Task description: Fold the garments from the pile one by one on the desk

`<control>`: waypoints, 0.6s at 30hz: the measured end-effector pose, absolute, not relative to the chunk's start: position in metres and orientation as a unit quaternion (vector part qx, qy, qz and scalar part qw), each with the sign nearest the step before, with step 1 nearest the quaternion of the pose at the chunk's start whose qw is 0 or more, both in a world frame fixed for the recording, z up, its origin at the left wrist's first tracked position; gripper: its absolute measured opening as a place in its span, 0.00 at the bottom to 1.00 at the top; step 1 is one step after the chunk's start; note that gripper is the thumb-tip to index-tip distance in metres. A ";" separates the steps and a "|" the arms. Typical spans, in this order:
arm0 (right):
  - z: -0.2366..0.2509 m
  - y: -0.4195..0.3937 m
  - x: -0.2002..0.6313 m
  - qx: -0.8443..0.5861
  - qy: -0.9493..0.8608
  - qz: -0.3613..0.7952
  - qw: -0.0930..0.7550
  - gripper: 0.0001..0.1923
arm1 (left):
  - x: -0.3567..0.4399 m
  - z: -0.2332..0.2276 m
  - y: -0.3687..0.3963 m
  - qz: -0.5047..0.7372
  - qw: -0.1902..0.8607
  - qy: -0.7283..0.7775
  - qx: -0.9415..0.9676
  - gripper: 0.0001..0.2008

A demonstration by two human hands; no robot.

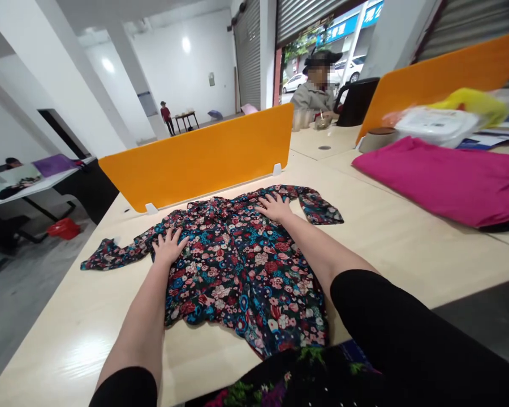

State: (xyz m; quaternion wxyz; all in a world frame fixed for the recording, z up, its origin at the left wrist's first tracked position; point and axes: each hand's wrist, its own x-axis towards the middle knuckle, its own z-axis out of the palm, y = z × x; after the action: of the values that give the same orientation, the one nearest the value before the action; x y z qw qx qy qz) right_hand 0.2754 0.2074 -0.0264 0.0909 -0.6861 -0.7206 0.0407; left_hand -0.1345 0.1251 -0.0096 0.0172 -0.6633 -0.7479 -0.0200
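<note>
A dark floral blouse [237, 254] in red, pink and blue lies spread on the pale wooden table [390, 249], its sleeves stretched out to both sides. The collar end is toward the orange divider, and the hem comes toward my body. My left hand [169, 246] rests flat near the left shoulder of the blouse, fingers apart. On the upper right part of the cloth, my right hand [275, 208] lies with its fingers spread. Neither hand grips the fabric.
An orange divider [203, 158] stands just behind the blouse. At right are a folded magenta cloth [445, 178], a white plastic container [436, 125] and a yellow bag [475, 106]. Across the table sits a person in a dark hat [318, 85]. A red basin [63, 228] is on the floor.
</note>
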 end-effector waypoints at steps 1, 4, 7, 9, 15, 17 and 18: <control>-0.027 0.210 0.275 -0.688 -0.718 0.041 0.095 0.38 | -0.135 -0.009 0.128 -0.021 0.019 -0.746 -0.666 0.33; -0.026 0.214 0.274 -0.689 -0.717 0.036 0.105 0.37 | -0.129 -0.008 0.131 -0.043 0.035 -0.738 -0.673 0.32; -0.022 0.209 0.271 -0.701 -0.701 0.005 0.132 0.37 | -0.115 -0.002 0.118 -0.111 0.108 -0.731 -0.664 0.33; -0.018 0.198 0.270 -0.703 -0.692 -0.040 0.159 0.35 | -0.112 0.003 0.100 -0.156 0.138 -0.729 -0.652 0.32; -0.015 0.123 0.284 -0.569 -0.801 -0.045 0.178 0.29 | -0.157 0.021 0.002 -0.238 0.023 -0.818 -0.524 0.28; -0.021 0.093 0.290 -0.528 -0.835 -0.009 0.157 0.30 | -0.168 0.022 -0.034 -0.218 -0.009 -0.825 -0.521 0.28; -0.024 0.081 0.291 -0.515 -0.845 0.007 0.143 0.31 | -0.169 0.020 -0.050 -0.211 -0.028 -0.813 -0.541 0.27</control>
State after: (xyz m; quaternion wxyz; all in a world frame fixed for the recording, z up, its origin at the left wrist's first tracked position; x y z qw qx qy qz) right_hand 0.2912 0.0812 -0.0241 0.1425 -0.5146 -0.8455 0.0072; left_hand -0.1692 -0.0495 0.0204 -0.0276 -0.5413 -0.8134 -0.2112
